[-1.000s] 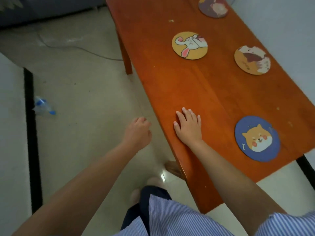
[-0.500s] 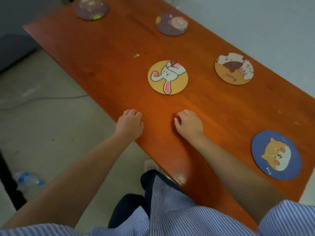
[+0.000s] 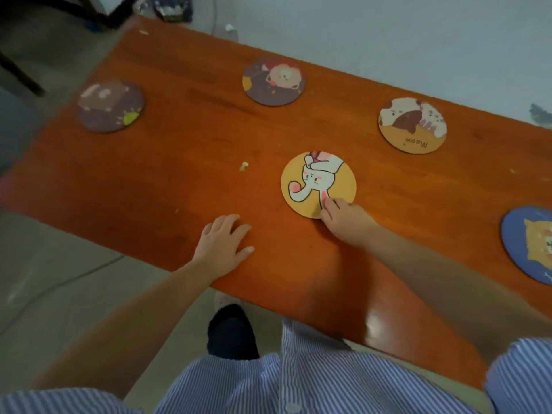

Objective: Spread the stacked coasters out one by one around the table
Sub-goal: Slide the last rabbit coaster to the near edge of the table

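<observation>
Several round cartoon coasters lie apart on the orange wooden table (image 3: 179,186). A yellow rabbit coaster (image 3: 310,182) lies in the middle. My right hand (image 3: 348,224) has its curled fingertips on that coaster's near edge. My left hand (image 3: 222,245) lies flat on the table near the front edge, fingers spread, holding nothing. Farther back lie a purple coaster (image 3: 111,106), a purple lion coaster (image 3: 273,80) and an orange "Meow" cat coaster (image 3: 412,125). A blue dog coaster (image 3: 528,249) is cut off at the right.
A small pale crumb (image 3: 244,165) sits on the table left of the rabbit coaster. Dark chair legs (image 3: 21,76) stand on the floor at the far left corner. A thin cable (image 3: 74,276) runs over the grey floor on the left.
The view has swung left along the table. My right hand moved forward onto the rabbit coaster's near edge. My left hand came onto the table and spread flat.
</observation>
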